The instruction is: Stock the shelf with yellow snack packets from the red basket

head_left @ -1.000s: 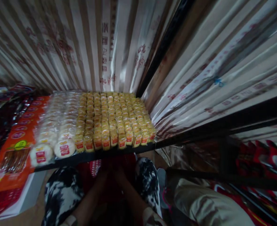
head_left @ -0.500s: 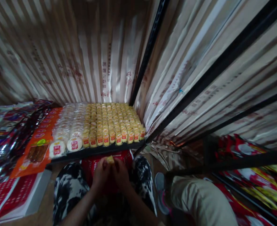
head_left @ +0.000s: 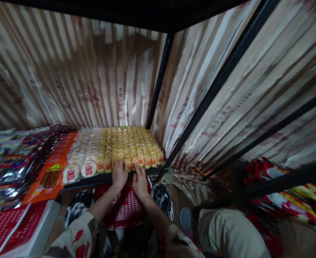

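Both hands reach forward side by side to the front edge of a low black shelf (head_left: 93, 180). The left hand (head_left: 119, 174) rests on the front row of small yellow packets (head_left: 131, 145), its fingers curled down over one or two of them; whether its grip is closed on a packet cannot be told. The right hand (head_left: 140, 182) sits just beside it, fingers extended and slightly spread, their tips touching the packets at the shelf's edge; its grip looks loose and holds nothing visible. Both forearms rise from the bottom of the view, in patterned sleeves.

The yellow packets stand upright in tight rows running from the shelf's front edge back to the rear, each with a small red label facing forward; the writing is too small to read. To their left lie rows of round white packets (head_left: 81, 163) with red labels, then flat orange packets (head_left: 53, 170) with red oval logos, unreadable. Behind the shelf hangs crinkled striped wrapping (head_left: 93, 82) printed with faint red characters, illegible. Below the hands sits a red plastic basket (head_left: 129, 208). At lower right is another person's knee (head_left: 228, 229) in beige trousers.
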`<move>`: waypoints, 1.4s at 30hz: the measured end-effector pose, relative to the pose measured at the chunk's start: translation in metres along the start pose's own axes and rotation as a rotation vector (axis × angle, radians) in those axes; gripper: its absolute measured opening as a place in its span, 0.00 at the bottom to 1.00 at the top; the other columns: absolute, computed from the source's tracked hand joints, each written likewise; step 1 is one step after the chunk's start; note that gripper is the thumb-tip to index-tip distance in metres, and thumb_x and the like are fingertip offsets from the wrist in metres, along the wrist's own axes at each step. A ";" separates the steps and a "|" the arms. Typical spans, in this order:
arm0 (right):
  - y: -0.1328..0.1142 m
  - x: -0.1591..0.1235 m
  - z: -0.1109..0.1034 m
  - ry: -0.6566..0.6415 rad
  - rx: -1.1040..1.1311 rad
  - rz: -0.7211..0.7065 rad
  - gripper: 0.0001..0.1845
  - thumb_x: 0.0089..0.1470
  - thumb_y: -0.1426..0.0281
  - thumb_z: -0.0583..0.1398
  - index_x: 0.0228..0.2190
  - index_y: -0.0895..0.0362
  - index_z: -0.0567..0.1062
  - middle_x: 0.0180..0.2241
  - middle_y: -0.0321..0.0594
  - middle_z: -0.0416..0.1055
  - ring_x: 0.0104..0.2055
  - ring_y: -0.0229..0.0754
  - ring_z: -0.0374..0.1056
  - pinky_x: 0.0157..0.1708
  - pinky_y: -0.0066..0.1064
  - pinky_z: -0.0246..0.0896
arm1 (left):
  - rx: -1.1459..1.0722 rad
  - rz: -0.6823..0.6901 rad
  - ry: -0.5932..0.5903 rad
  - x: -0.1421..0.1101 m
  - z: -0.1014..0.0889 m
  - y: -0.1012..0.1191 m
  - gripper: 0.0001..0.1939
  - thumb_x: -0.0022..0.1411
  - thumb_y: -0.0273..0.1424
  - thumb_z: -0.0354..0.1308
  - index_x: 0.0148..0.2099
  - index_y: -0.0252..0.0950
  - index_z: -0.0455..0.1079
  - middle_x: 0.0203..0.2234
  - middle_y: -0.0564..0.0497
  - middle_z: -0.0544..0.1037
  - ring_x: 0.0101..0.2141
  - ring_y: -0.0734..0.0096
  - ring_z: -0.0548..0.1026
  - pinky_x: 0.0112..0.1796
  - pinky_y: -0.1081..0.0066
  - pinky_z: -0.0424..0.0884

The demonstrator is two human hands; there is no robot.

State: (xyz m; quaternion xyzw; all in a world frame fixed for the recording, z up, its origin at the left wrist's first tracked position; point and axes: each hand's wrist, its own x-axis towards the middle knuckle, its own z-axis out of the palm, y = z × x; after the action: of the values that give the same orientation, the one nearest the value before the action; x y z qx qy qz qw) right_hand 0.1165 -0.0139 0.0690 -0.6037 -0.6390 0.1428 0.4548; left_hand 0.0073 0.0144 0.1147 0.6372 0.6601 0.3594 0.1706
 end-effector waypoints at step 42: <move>0.019 0.013 0.009 0.063 -0.052 -0.064 0.19 0.57 0.72 0.47 0.50 0.59 0.64 0.48 0.50 0.63 0.53 0.45 0.58 0.52 0.42 0.57 | 0.017 0.180 -0.004 -0.013 0.050 -0.043 0.15 0.64 0.34 0.42 0.46 0.35 0.66 0.37 0.45 0.71 0.38 0.69 0.73 0.40 0.73 0.70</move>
State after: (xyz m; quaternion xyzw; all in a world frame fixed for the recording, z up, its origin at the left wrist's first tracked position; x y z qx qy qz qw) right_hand 0.1240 0.0055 0.0551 -0.5989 -0.6467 0.0925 0.4632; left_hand 0.0121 0.0175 0.0472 0.6960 0.6029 0.3663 0.1337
